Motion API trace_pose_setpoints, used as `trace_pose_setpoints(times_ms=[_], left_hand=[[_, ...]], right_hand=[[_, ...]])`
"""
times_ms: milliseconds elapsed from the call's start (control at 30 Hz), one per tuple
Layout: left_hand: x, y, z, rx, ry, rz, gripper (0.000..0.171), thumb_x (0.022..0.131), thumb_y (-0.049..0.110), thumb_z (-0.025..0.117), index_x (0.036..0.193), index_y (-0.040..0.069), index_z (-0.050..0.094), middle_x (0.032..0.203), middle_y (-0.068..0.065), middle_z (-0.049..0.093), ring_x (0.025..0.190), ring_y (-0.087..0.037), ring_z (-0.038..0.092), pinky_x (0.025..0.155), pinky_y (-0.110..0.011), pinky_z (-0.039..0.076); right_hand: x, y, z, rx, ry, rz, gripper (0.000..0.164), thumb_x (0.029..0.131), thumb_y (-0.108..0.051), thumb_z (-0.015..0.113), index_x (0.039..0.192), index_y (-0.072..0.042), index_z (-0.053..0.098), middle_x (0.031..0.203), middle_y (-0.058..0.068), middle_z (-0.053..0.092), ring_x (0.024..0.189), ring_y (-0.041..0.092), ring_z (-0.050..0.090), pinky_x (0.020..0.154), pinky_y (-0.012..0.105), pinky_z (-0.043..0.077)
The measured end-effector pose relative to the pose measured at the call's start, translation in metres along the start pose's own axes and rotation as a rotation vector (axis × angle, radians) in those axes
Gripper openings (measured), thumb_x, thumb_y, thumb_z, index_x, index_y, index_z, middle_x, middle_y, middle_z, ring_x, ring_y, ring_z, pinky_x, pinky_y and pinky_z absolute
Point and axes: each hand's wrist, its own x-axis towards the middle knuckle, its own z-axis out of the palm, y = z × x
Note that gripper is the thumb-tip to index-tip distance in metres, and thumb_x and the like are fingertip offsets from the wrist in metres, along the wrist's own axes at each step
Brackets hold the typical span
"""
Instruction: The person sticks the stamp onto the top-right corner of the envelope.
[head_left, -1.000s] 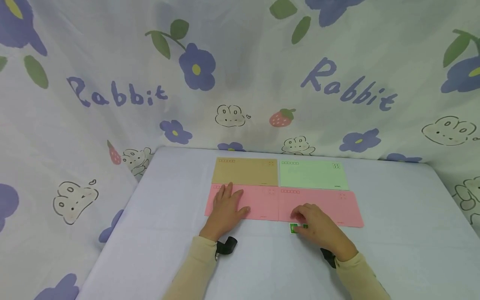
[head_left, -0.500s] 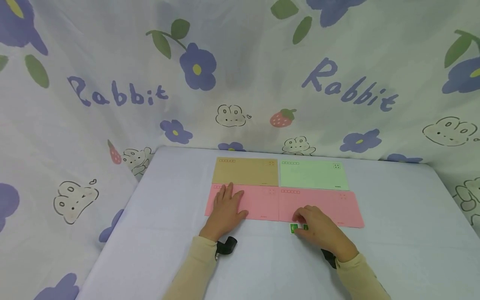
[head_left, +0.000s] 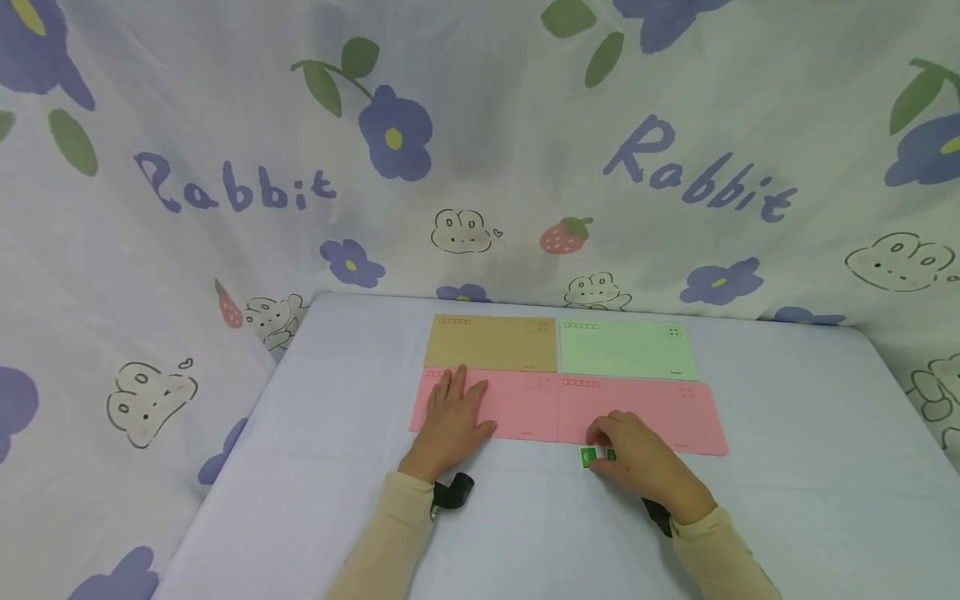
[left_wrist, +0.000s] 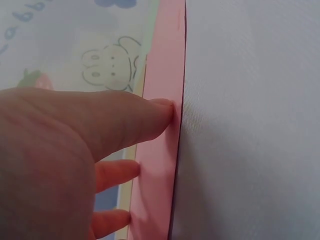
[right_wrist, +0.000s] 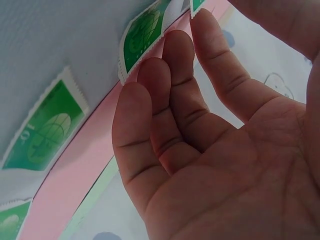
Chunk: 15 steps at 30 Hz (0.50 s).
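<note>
In the head view my left hand (head_left: pixel 450 425) lies spread on the left pink envelope (head_left: pixel 517 404). The left wrist view puts its thumb (left_wrist: pixel 145 117) at that envelope's near edge. My right hand (head_left: pixel 637 454) hovers at the near edge of the right pink envelope (head_left: pixel 637 412), fingers bent. Below its index finger, by the thumb tip, is a green postage stamp (head_left: pixel 588 457). In the right wrist view the index fingertip reaches that stamp (right_wrist: pixel 197 6); the thumb tip is out of frame. More stamps lie in a row: one (right_wrist: pixel 145 37) by the other fingertips, another (right_wrist: pixel 50 130) further along.
Behind the pink envelopes lie a tan envelope (head_left: pixel 491 346) and a light green envelope (head_left: pixel 626 350), close together. Another stamp (right_wrist: pixel 12 220) shows at the corner of the right wrist view. White cloth covers the table (head_left: pixel 300 500); a patterned curtain (head_left: pixel 510 167) hangs behind.
My right hand has shifted very slightly to the right and toward me near the leftmost stamp. The left thumb has drawn in a little; the envelopes stay in place.
</note>
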Motion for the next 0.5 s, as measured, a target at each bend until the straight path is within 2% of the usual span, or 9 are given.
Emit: trace_pose_setpoints(times_ms=[500], left_hand=[[-0.0002, -0.0020, 0.0017, 0.009, -0.009, 0.006, 0.062, 0.086, 0.036, 0.063, 0.139, 0.011, 0.042, 0.151, -0.021, 0.016, 0.138, -0.041, 0.009, 0.112, -0.053, 0.011]], right_hand=[[0.0003, -0.0015, 0.0008, -0.006, -0.003, 0.025, 0.022, 0.072, -0.016, 0.078, 0.084, -0.016, 0.060, 0.080, -0.006, 0.050, 0.078, 0.009, 0.045, 0.070, 0.028, 0.045]])
